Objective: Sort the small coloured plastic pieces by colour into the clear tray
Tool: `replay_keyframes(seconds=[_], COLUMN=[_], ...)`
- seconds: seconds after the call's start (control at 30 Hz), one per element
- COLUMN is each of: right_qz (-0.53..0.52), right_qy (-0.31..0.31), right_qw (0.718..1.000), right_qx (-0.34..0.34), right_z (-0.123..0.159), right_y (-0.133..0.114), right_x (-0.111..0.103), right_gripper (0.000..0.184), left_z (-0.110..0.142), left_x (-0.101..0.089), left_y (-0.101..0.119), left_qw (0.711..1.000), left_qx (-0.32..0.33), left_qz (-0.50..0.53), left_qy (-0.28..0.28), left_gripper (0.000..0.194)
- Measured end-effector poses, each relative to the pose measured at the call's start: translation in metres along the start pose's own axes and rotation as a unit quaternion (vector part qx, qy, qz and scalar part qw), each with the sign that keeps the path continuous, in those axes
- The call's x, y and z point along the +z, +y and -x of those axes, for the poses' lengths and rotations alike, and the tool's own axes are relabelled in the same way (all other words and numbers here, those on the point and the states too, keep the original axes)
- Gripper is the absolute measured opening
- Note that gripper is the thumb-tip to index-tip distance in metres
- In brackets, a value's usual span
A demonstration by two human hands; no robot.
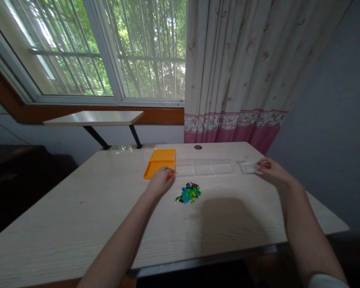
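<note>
My left hand [160, 182] rests on the near edge of an orange tray [160, 160], with its fingers curled over that edge. My right hand [270, 167] is at the far right and pinches a small clear plastic tray [247, 167]. Between them a row of clear plastic trays [204, 168] lies flat on the pale wooden table [78, 216]. A small heap of little coloured bricks [189, 193], green, blue, yellow and dark, lies just in front of that row, to the right of my left hand.
A small brown round object [198, 147] sits at the table's far edge. Behind it are a window, a narrow shelf [93, 118] on black brackets and a flowered curtain [243, 72]. A dark piece of furniture stands at the left.
</note>
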State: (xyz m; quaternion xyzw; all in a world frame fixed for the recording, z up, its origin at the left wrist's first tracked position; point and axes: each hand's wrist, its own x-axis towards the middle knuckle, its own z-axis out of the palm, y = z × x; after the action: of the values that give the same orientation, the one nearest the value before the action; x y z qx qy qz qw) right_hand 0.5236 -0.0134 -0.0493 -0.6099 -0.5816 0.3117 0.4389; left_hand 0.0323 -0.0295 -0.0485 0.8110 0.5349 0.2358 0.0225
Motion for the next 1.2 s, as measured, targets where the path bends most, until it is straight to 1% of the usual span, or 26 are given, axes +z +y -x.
replay_keyframes(seconds=[0.1,0.13,0.2,0.3,0.37,0.43,0.5,0.57,0.63,0.77,0.93,1.07,1.2], right_qz=[-0.009,0.005,0.064,0.171,0.221,0.256,0.278,0.287,0.284,0.264,0.274,0.277,0.261], right_qy=[-0.028,-0.035,-0.036,0.0,0.014,-0.008,-0.042,-0.052,-0.063,-0.102,-0.106,-0.121,-0.138], right_qw=[0.999,0.999,0.997,0.984,0.973,0.962,0.953,0.948,0.948,0.947,0.941,0.934,0.932], right_qx=[0.018,0.017,-0.001,-0.044,-0.067,-0.091,-0.115,-0.125,-0.132,-0.149,-0.167,-0.19,-0.209], right_z=[-0.002,-0.003,-0.005,-0.005,-0.004,-0.002,-0.001,-0.001,-0.001,0.001,0.002,-0.001,-0.002], right_y=[0.014,0.016,0.018,0.008,-0.003,-0.015,-0.022,-0.025,-0.024,-0.023,-0.03,-0.03,-0.026], right_x=[0.006,0.006,0.005,0.003,0.008,0.019,0.032,0.043,0.049,0.052,0.06,0.066,0.066], right_gripper=[0.042,0.041,0.038,0.03,0.024,0.019,0.019,0.022,0.025,0.025,0.017,0.019,0.022], left_z=[-0.001,-0.001,-0.001,-0.001,-0.001,-0.001,-0.001,-0.002,-0.001,-0.001,-0.002,-0.002,-0.002], left_x=[0.0,0.0,0.001,0.002,0.002,0.002,0.002,0.003,0.003,0.004,0.005,0.005,0.004], left_y=[-0.001,-0.001,-0.001,-0.001,-0.001,-0.002,-0.002,-0.002,-0.002,-0.003,-0.004,-0.003,-0.003], left_qw=[1.0,1.0,1.0,1.0,1.0,0.999,0.999,0.999,0.999,1.0,0.999,0.999,0.999], left_qx=[-0.007,-0.005,-0.002,-0.001,0.001,0.005,0.005,0.004,0.006,0.013,0.016,0.014,0.019], left_qz=[0.01,0.013,0.016,0.016,0.015,0.017,0.019,0.02,0.019,0.018,0.019,0.022,0.028], left_qy=[-0.016,-0.018,-0.02,-0.023,-0.026,-0.027,-0.028,-0.027,-0.026,-0.022,-0.021,-0.029,-0.026], left_gripper=[0.029,0.029,0.029,0.03,0.029,0.029,0.029,0.028,0.028,0.029,0.028,0.028,0.028])
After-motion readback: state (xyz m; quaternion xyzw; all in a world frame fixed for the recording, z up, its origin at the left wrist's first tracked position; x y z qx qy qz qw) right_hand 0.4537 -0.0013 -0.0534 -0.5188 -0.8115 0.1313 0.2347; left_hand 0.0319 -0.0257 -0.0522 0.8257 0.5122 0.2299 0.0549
